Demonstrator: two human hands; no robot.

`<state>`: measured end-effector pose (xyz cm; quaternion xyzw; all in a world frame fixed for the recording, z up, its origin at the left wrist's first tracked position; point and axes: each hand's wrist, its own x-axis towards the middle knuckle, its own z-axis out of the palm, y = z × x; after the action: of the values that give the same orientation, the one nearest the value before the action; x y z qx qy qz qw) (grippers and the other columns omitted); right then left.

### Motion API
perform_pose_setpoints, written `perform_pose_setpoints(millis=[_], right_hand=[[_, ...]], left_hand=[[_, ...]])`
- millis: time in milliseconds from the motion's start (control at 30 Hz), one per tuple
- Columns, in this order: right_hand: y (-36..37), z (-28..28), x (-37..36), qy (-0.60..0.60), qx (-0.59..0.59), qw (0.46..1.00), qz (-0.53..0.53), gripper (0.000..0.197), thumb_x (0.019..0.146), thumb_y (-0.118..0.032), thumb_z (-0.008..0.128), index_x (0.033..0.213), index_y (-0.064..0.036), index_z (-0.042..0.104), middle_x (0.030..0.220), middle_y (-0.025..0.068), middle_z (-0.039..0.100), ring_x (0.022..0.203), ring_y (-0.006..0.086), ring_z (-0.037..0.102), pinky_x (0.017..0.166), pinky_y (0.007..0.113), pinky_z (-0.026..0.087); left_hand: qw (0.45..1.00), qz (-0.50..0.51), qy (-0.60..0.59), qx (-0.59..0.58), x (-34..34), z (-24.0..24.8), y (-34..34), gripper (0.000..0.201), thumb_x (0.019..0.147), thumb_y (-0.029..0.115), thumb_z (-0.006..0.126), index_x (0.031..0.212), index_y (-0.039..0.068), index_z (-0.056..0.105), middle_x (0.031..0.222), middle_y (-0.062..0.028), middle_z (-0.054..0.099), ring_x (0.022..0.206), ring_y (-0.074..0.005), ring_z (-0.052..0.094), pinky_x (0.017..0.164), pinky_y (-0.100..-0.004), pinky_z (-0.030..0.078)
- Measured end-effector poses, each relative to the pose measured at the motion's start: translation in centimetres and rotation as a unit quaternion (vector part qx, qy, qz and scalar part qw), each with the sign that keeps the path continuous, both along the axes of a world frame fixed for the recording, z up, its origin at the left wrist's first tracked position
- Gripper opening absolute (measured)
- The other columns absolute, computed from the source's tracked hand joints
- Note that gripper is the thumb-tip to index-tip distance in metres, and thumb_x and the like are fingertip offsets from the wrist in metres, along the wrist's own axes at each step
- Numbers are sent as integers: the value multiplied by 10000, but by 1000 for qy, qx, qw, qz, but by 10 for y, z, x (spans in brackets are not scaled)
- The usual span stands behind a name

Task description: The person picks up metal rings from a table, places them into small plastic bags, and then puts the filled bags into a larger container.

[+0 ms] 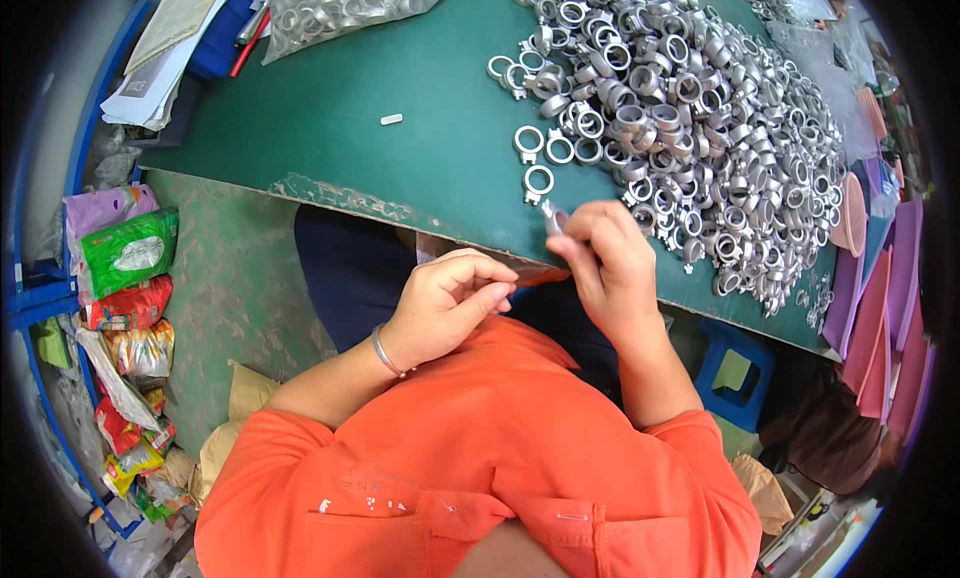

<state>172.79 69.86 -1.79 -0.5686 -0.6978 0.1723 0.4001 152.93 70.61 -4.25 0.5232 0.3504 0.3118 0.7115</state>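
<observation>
At the far left, the green package [130, 253] sits among other bags against a blue frame, probably stowed there to spare table space, though the dark fisheye rim swallows part of that rack. Papers [165, 68] lie at the corner of the green table [330, 148], seemingly out of the working area, their print too small to make out. The clear bag [345, 23] likely keeps its metal rings apart from the loose ones; its top is cut off. A small white piece [391, 119] lies alone on the tabletop, its kind unclear. The left hand [450, 298] is curled near the table edge, thumb close to forefinger, perhaps ready to help; whether anything small sits between those tips I cannot tell. A few stray rings [538, 182] lie flat beside the heap, within easy reach. The metal ring part [553, 216] is just over the table's near edge, pinched between thumb and fingers of the right hand [615, 268], presumably for fine control, and those fingers cover much of it. The heap of rings [690, 108] spreads beyond, likely placed for quick picking, its lower layers buried; the pink and purple bins [875, 298] at the right blur toward the rim, their contents hidden
</observation>
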Motion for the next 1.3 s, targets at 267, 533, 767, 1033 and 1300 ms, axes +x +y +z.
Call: perform_pose_setpoints(millis=[267,533,767,1033,1300], right_hand=[[-17,-19,-14,157,50,984,72,235,701,22,705,871,2,543,916,127,599,775,197,620,634,276,520],[-15,-31,-19,252,47,965,63,319,711,2,724,908,-4,473,875,124,621,738,147,632,628,249,538],[-15,-35,-18,246,64,965,69,337,701,-14,737,925,7,486,866,125,621,721,154,631,630,251,536],[-17,-30,-18,243,56,967,46,276,681,-2,744,843,4,519,859,123,612,739,177,619,653,276,534],[-25,92,3,449,290,799,274,58,777,-21,557,726,-48,544,666,23,501,609,135,472,673,293,470]], left_hand=[[986,36,-132,-92,12,10,10,229,891,35,517,1097,-60,487,960,-140,607,819,-174,628,719,-268,528],[989,58,-99,-96,11,9,9,215,921,76,475,1080,-58,530,899,-130,622,762,-162,625,673,-269,529],[988,48,-111,-95,10,4,10,212,912,67,491,1070,-67,537,924,-130,621,769,-154,618,691,-265,529],[988,59,-112,-83,11,2,6,201,904,48,499,1070,-57,541,913,-121,621,767,-150,615,697,-260,526],[992,49,-93,-72,14,12,7,202,902,51,501,1081,-40,532,917,-114,624,786,-152,627,707,-268,528]])
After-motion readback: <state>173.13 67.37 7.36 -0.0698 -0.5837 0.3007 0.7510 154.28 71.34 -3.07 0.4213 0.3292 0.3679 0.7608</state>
